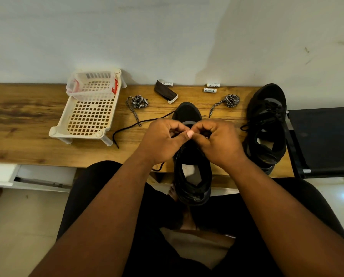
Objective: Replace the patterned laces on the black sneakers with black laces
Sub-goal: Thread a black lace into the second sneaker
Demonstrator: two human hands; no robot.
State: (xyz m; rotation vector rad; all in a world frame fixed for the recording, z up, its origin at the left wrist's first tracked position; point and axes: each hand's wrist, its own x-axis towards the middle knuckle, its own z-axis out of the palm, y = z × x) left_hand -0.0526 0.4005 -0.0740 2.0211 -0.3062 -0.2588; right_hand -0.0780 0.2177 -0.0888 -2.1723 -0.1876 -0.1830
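While both hands meet over a black sneaker (189,114) at the worktop's (27,124) near edge, the left hand (163,140) and right hand (217,142) each close their grip on its black lace (127,127). Two coiled patterned laces (138,101) lie toward the far edge; the second sneaker (267,124) stands at the right end.

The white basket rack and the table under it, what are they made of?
The white basket rack looks like molded plastic: smooth, slightly shiny, with a neat grid of square holes and round peg legs. The table looks like wood, or a wood-print board: brown with dark streaky grain and a matte surface. The picture cannot show which.
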